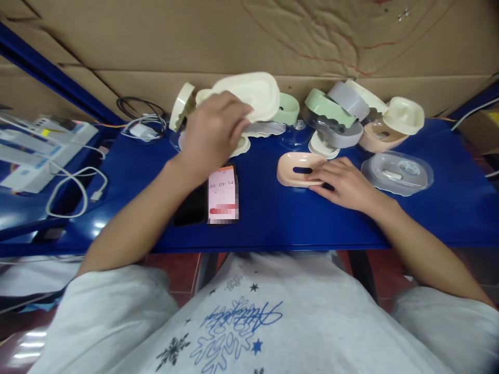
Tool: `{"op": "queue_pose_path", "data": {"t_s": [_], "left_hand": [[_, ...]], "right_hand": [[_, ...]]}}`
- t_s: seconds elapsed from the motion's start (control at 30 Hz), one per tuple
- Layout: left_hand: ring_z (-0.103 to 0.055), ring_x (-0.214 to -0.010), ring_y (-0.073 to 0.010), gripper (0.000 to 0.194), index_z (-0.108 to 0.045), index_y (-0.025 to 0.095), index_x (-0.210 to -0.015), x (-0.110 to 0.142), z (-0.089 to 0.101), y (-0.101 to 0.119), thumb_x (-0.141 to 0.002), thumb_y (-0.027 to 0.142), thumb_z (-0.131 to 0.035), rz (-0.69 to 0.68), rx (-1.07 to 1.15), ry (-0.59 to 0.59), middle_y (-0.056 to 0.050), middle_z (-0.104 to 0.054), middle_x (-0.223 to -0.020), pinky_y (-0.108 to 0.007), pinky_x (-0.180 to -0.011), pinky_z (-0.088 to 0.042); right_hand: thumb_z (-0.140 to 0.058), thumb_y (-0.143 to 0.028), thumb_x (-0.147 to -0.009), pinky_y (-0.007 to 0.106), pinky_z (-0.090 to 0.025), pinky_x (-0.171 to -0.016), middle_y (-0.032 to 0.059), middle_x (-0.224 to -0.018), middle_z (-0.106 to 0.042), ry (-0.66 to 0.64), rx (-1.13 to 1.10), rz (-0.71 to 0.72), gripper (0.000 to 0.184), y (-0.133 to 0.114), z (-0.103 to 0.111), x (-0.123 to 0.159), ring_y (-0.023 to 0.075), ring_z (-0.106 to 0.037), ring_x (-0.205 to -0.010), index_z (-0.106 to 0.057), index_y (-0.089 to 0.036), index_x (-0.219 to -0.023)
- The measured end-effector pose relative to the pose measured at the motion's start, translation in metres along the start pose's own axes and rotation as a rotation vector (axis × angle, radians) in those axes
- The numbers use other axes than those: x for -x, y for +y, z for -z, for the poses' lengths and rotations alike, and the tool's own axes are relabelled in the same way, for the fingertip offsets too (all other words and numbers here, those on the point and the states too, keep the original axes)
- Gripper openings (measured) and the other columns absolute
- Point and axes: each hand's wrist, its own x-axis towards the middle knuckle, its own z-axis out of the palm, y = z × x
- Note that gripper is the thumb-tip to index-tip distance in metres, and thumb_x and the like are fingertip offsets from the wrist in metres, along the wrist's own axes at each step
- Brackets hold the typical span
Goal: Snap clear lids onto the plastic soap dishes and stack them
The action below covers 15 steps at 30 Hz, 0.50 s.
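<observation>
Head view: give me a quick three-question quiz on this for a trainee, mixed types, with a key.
1. True or false: the right hand is holding up the cream piece.

2. Which thing is the right hand touching?
A. White charger
B. Peach dish
C. Green dish

3. Fill in the blank: the lit phone on the blue table shows the time ____.

Key:
1. False; the left hand holds it up, off the table.
2. B; its fingers are on the dish.
3. 00:09:54
</observation>
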Motion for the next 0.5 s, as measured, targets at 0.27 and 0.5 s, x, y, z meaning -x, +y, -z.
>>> {"op": "queue_pose_path", "data": {"t_s": [0.27,0.5], "left_hand": [[-0.074,-0.097,-0.0242,0.02,-0.073,0.013,-0.114,0.079,-0.003,0.123,-0.105,0.005,-0.057,-0.435,0.094,-0.214,-0.01,-0.077,-0.111,-0.036,-0.081,-0.061],[-0.074,-0.108,-0.0263,0.023,-0.071,0.011,-0.129,0.085,-0.022,0.124,-0.107,0.018,-0.068,-0.429,0.222,-0.195,-0.014,-0.077,-0.122,-0.041,-0.095,-0.063]], "right_hand": [[-0.064,-0.042,-0.109,0.042,-0.05,-0.093,0.0093,-0.125,-0.08,-0.044,0.023,-0.026,0.021,0.01,0.02,0.006,0.0298,-0.076,-0.114,-0.073,-0.024,-0.113],[-0.06,-0.047,-0.111,0.044,-0.053,-0.091,0.0088,-0.119,-0.081,-0.037,0.029,-0.029,0.026,0.005,0.014,0.004,0.0303,-0.077,-0.109,-0.074,-0.025,-0.115]]}}
